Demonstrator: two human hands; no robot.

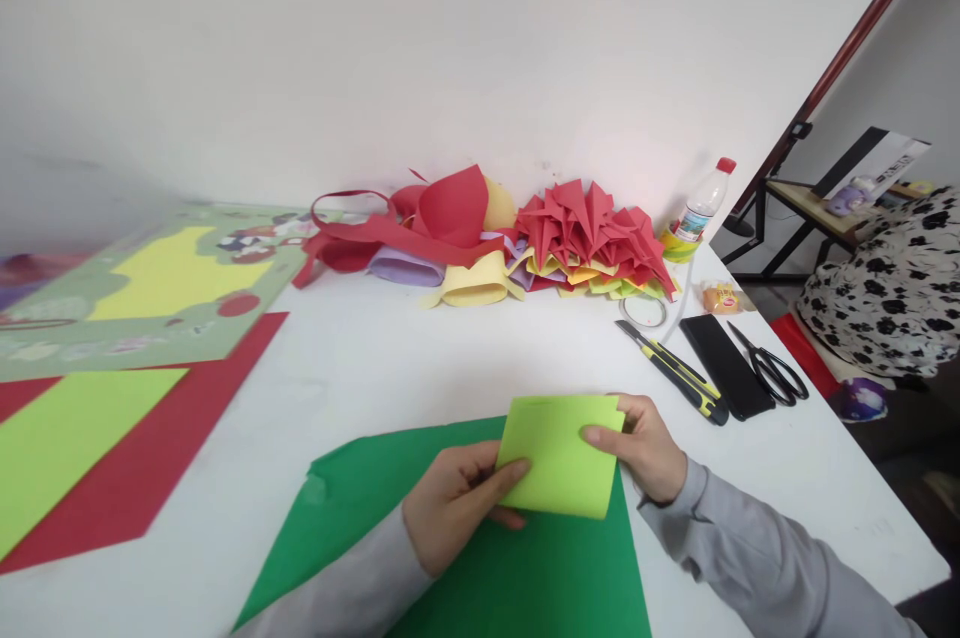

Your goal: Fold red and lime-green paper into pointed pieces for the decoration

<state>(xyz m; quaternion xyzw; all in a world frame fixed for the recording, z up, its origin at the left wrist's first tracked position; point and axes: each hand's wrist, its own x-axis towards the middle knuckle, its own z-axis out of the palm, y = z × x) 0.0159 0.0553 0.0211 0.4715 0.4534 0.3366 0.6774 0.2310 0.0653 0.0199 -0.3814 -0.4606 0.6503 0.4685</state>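
Note:
A folded piece of lime-green paper (562,458) is held up between my two hands. My left hand (457,498) grips its left edge, thumb on the front and fingers behind. At the upper right edge, my right hand (649,443) pinches it with the thumb across the front. The layers stand slightly apart at that top right corner. Beneath the hands lies a large sheet of green paper (360,518), its far left corner creased.
Red folded paper pieces (589,228), red and yellow paper scraps and a bottle (701,208) stand along the wall. At right lie a utility knife (679,378), a black case (726,366), scissors (772,368) and a tape roll (643,311). Red sheets (202,428) lie at left.

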